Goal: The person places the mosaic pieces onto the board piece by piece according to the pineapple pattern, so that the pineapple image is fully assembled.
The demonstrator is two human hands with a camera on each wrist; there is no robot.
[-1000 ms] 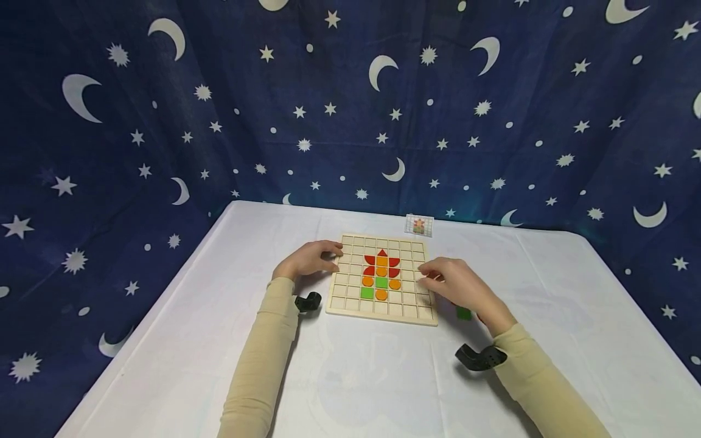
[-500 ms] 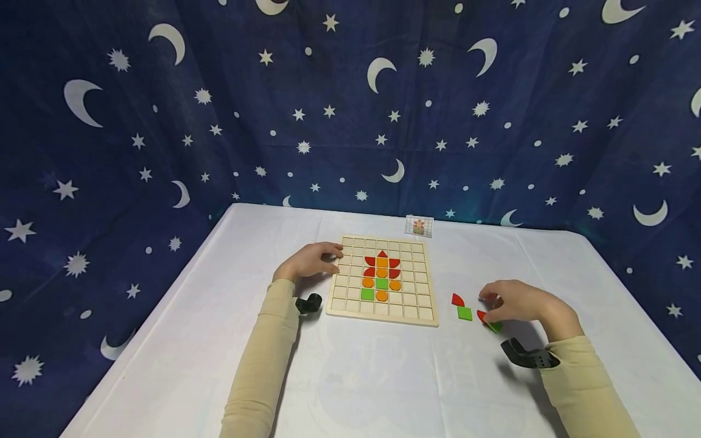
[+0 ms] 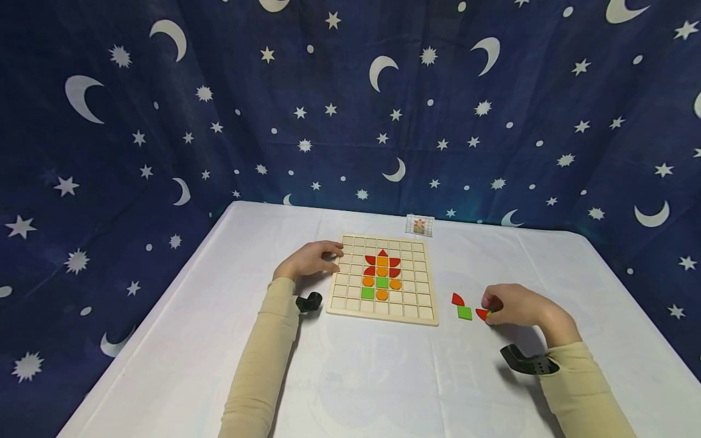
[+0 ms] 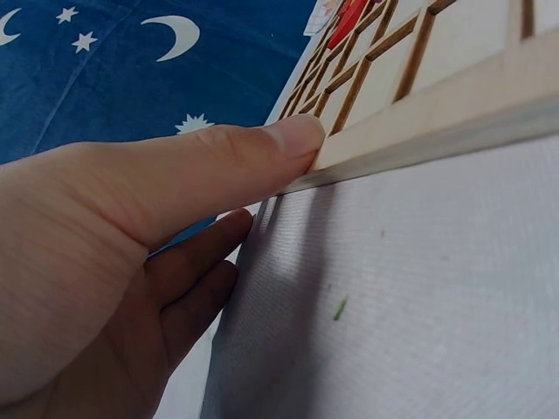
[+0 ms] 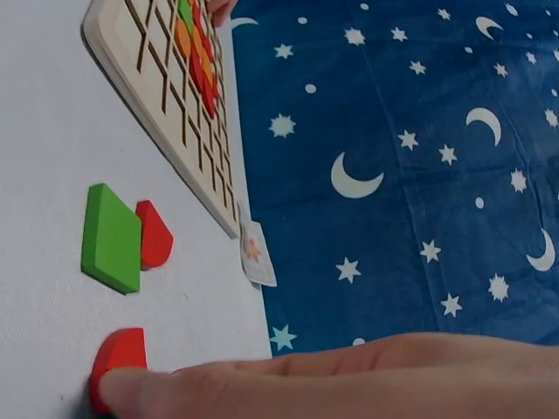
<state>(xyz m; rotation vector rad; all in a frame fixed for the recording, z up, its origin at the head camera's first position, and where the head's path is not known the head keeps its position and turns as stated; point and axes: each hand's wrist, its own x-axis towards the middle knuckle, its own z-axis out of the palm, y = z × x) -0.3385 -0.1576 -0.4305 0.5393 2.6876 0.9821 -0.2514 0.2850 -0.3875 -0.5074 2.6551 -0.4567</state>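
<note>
A square wooden grid board (image 3: 356, 308) lies on the table, bearing a flower-like pattern of red, orange and green tiles (image 3: 381, 283). My left hand (image 3: 306, 260) rests at its left edge. In the left wrist view the straight thumb (image 4: 236, 153) touches the board's rim, with two fingers apart below. Right of the board, my right hand (image 3: 520, 305) pinches a red quarter-circle tile (image 3: 482, 314) at the thumb tip; a sliver of green shows beside it, mostly hidden by the fingers. The right wrist view shows the thumb (image 5: 140, 393) overlapping that red tile.
Between board and right hand lie a green square tile (image 3: 464, 312) and another red quarter-circle tile (image 3: 457, 299), close together. A small pattern card (image 3: 419, 225) lies behind the board. A dark blue curtain (image 3: 350, 121) with moons and stars stands behind the white-covered table (image 3: 372, 377).
My right hand has moved from the board's right edge out to the loose tiles. A green tile visible under it half a second ago is now nearly hidden. The left hand stays put.
</note>
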